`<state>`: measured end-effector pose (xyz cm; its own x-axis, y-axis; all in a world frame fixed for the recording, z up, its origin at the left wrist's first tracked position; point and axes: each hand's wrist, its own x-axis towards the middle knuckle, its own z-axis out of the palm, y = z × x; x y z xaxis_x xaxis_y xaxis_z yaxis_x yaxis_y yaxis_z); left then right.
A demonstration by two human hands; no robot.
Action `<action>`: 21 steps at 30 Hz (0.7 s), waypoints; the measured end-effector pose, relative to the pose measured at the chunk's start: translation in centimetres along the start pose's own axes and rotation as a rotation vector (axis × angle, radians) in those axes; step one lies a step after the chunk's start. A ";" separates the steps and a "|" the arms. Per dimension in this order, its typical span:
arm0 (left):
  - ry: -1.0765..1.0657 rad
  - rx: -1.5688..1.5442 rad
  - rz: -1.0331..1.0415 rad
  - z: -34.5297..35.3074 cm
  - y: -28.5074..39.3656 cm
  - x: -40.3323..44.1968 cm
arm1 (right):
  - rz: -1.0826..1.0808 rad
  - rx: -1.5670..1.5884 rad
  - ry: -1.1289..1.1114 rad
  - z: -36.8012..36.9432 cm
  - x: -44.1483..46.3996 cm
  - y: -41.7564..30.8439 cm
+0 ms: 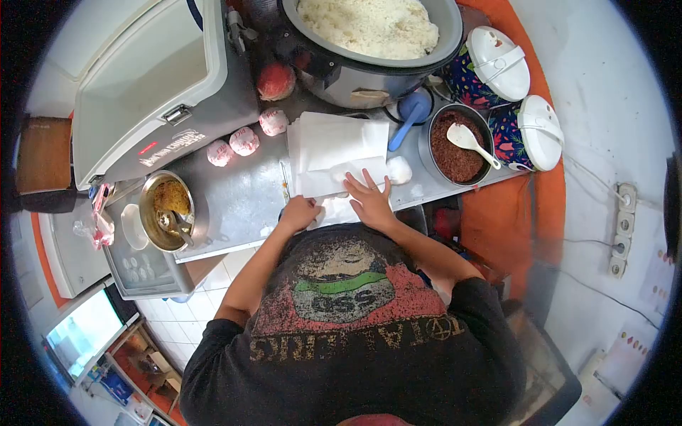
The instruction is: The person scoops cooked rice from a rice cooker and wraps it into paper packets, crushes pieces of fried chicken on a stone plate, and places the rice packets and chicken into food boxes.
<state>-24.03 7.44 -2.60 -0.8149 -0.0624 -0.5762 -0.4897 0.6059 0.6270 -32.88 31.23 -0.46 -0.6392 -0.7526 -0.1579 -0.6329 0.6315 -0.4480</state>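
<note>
White paper sheets (339, 142) lie stacked on the metal counter in front of me. At their near left corner, my left hand (301, 213) is closed, its fingers pinched at the paper's edge. My right hand (369, 200) has its fingers spread over the near part of the paper, flat and holding nothing. A small white wrapped bundle (399, 170) sits just right of the paper. Left of the sheets are several round pink-and-white wrapped packs, one (273, 121) close to the paper's upper left corner.
A large pot of rice (369, 28) stands behind the paper, a grey cooler (170, 117) at the left. Right are a blue ladle (413, 117), a pot of dark red food (455, 153) and lidded containers (540, 133). A steel bowl (167, 213) holds yellow food.
</note>
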 end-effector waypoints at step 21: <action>0.156 0.410 0.522 -3.6 6.8 4.4 | -0.207 0.082 -0.095 -4.4 8.1 2.9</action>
<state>-32.07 8.42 1.09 -0.9627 0.2246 -0.1510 0.1114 0.8372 0.5355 -41.82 27.77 0.89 -0.4528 -0.8812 -0.1355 -0.7062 0.4473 -0.5488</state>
